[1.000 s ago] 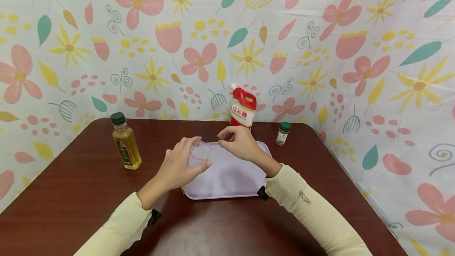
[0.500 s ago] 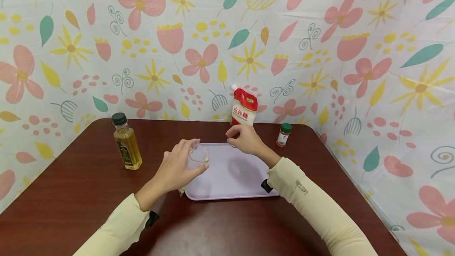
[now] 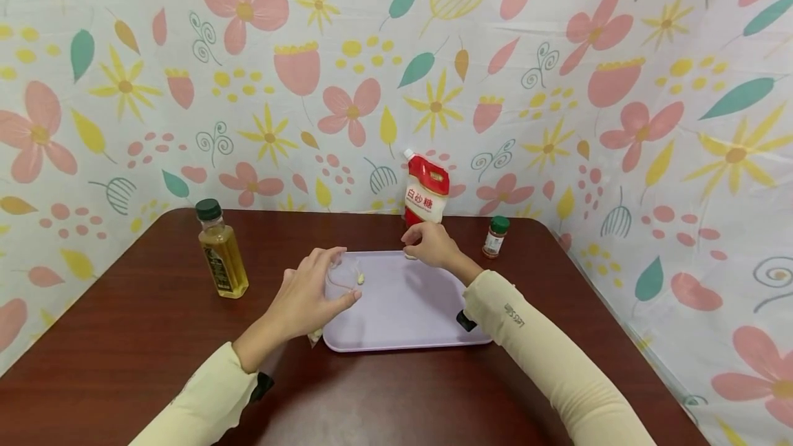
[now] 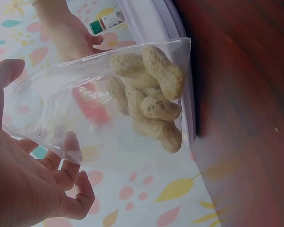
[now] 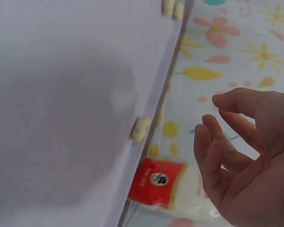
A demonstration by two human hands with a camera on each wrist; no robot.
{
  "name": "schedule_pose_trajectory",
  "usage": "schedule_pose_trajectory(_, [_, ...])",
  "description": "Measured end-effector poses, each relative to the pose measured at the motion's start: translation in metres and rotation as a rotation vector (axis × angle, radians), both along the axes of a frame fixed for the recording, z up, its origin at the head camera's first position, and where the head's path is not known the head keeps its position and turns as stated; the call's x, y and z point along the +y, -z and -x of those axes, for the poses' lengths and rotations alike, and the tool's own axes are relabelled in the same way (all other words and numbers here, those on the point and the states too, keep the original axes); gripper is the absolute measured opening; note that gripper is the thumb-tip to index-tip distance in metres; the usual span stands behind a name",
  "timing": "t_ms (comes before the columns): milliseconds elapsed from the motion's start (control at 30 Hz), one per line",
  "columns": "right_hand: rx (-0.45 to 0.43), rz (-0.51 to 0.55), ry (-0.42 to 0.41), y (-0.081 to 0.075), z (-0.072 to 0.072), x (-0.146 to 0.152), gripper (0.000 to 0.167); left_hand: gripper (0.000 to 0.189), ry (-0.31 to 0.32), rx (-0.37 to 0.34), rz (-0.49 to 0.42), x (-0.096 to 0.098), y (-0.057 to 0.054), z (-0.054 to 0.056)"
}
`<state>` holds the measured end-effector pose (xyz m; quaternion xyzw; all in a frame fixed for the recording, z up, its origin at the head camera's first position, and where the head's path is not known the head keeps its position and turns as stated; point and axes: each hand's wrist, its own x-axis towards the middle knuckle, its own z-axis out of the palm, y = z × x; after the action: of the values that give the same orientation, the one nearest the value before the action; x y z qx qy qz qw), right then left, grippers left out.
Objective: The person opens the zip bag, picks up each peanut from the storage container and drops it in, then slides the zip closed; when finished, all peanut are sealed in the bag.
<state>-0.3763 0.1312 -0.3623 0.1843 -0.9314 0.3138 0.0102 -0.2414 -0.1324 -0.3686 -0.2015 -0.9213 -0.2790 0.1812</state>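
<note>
My left hand [image 3: 312, 291] holds the mouth of a clear plastic bag [image 4: 146, 104], its thumb and fingers spread wide around the rim. Several unshelled peanuts [image 4: 161, 73] lie together at the bottom of the bag. Over the back edge of the lilac tray [image 3: 403, 308], my right hand [image 3: 434, 246] has loosely bent fingers with nothing between them. Just beneath it, a peanut [image 5: 141, 130] rests on the tray against the far rim. Two more peanuts [image 5: 173, 8] lie farther along that rim in the right wrist view.
An oil bottle [image 3: 223, 253] with a dark green cap stands on the table's left. Behind the tray is a red and white sugar pouch [image 3: 425, 191]. A small green-capped spice jar [image 3: 495, 237] stands to the right. A flowered curtain [image 3: 347, 54] hangs behind the brown table [image 3: 396, 391].
My right hand has moved right, away from the bag, to the tray's back edge. A peanut now shows on the tray under its fingers. The left hand has stayed nearly still.
</note>
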Motion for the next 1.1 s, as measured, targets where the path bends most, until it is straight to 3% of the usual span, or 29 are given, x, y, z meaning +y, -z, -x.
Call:
schedule_pose_trajectory(567, [-0.088,-0.129,0.087,0.020,0.027,0.008,0.026,0.073,0.035,0.022,0.009,0.001,0.005,-0.003])
schedule_pose_trajectory(733, [-0.110,-0.196,0.108,0.024,0.030,0.009,0.024,0.074,0.039,0.024,0.007,0.001,0.006,-0.004])
schedule_pose_trajectory(1100, [-0.164,-0.216,0.107,0.031,0.032,0.007,0.017,0.074,0.032,0.020,0.012,0.000,0.009,-0.003])
